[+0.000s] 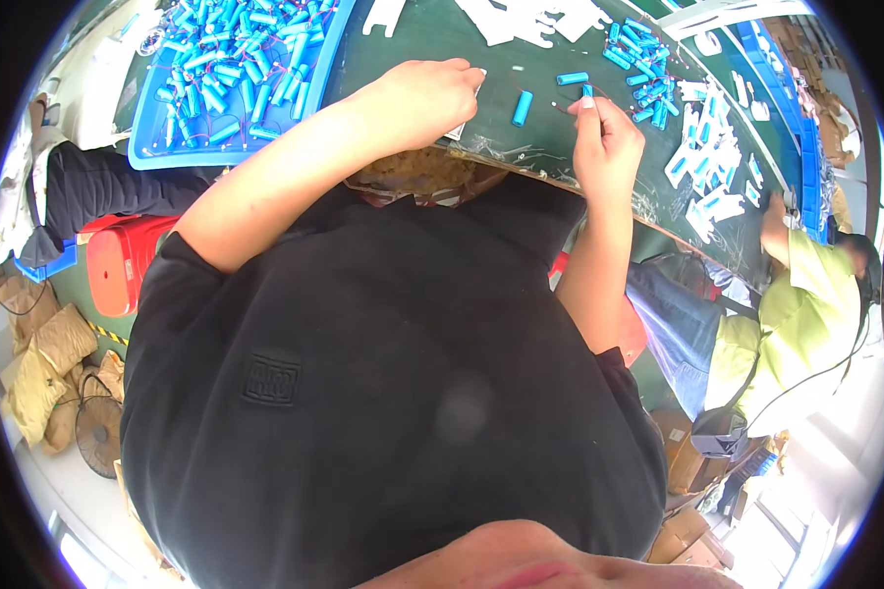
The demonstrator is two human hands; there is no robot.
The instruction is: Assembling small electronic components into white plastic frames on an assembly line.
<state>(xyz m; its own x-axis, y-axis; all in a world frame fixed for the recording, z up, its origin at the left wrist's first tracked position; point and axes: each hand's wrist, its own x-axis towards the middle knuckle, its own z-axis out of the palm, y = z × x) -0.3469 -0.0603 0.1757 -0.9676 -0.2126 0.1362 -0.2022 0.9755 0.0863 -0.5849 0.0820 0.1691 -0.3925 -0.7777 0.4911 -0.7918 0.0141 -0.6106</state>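
Observation:
My right hand (607,147) is closed, thumb against fingers, on a small blue cylindrical battery cell (587,90) whose end shows at the fingertips. My left hand (427,103) is curled at the near edge of the green table (383,69), closed on a flat white piece (457,132) that is mostly hidden under the fingers. Between the hands a battery cell (523,108) with a thin wire lies on the tabletop. Another cell (572,79) rests just beyond my right fingertips.
A blue tray (314,74) heaped with wired cells stands at the left. Loose cells (648,74) and white plastic pieces (702,157) are piled to the right; more white sheets (521,20) lie at the back. A co-worker in a yellow-green top (805,304) sits at the right, near a red stool (118,265) on the left.

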